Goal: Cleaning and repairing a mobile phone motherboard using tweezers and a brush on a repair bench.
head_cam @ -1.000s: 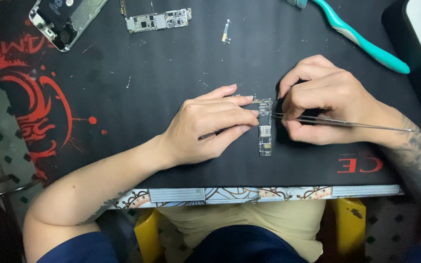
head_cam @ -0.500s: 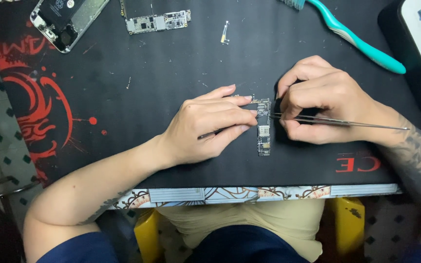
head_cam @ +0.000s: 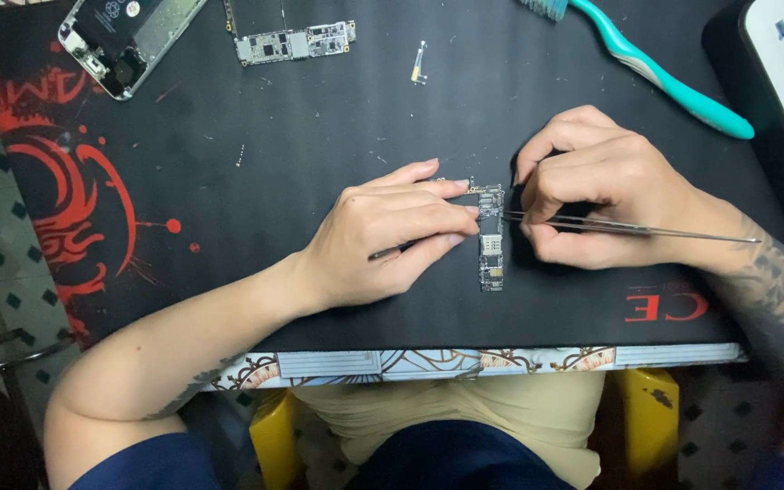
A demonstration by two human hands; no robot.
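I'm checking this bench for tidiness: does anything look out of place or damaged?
Mostly orderly. The odd item is a teal toothbrush among electronics at the mat's top right. An opened phone lies top left, stripped. Small specks litter the mat.

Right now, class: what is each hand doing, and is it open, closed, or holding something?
Left hand: fingers pressed on the small circuit board, with a thin dark tool under them.
Right hand: closed on metal tweezers aimed at the board.
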